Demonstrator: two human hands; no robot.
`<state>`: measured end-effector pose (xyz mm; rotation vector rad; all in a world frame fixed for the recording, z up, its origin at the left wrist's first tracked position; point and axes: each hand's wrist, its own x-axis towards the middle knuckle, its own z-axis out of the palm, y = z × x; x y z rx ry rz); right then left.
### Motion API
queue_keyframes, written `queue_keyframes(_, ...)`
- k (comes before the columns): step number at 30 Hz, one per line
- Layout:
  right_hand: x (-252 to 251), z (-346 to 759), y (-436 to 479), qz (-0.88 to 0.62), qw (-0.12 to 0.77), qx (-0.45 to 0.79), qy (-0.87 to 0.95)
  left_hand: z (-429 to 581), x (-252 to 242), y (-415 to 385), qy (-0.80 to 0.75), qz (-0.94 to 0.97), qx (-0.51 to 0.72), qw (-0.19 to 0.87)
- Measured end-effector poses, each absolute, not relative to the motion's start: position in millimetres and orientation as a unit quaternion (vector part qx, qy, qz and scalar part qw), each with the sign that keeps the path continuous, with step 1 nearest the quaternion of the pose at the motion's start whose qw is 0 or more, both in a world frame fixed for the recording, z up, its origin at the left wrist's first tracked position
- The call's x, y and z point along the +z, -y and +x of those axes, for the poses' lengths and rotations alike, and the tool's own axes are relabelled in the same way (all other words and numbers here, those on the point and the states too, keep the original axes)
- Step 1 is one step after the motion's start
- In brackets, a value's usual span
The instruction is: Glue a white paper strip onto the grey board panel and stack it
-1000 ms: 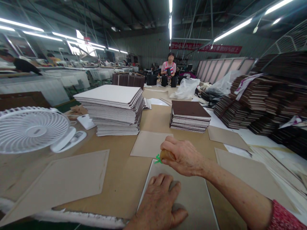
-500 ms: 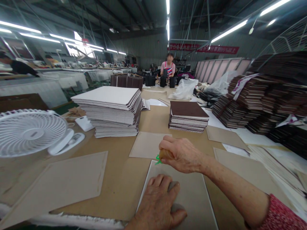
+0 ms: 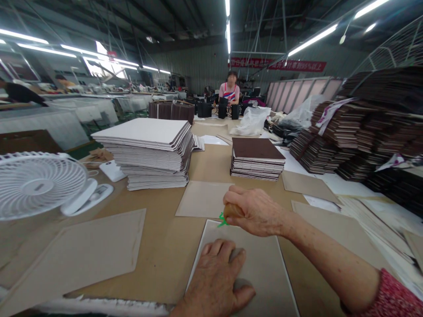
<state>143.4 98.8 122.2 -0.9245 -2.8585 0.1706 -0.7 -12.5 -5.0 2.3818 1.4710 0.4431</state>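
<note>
Right hand point(image 3: 254, 211): raised just above the board, holding a wooden-handled tool with a green tip point(image 3: 231, 212)
Right fingers point(image 3: 238, 196): curled together around the handle
Left hand point(image 3: 213, 275): resting palm-down on the lower edge of the board
Left fingers point(image 3: 220, 248): slightly spread, lying flat on the surface
Board point(image 3: 261, 264): grey-beige with a white border, lying on the tan work table point(image 3: 165, 259), directly beneath both hands
Nearby: beige sheet point(image 3: 201, 199) just beyond the board; white-topped stack point(image 3: 140, 132) and brown-topped stack point(image 3: 256, 148) farther along the table; white fan point(image 3: 36, 185) at left
Background: seated co-worker point(image 3: 229, 90) at the far end; dark stacked boards point(image 3: 363, 132) at right
</note>
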Motion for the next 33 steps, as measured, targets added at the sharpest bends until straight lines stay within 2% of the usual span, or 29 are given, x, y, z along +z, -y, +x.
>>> queue_keyframes(24,127,201,-85,-0.396,0.069,0.111,0.909,-1,-4,15,-0.516,0.828,0.154,0.157)
queue_keyframes(33,125,243,-72,-0.456,0.064,0.123,0.879,0,-5,14,-0.522,0.831,0.12,0.146)
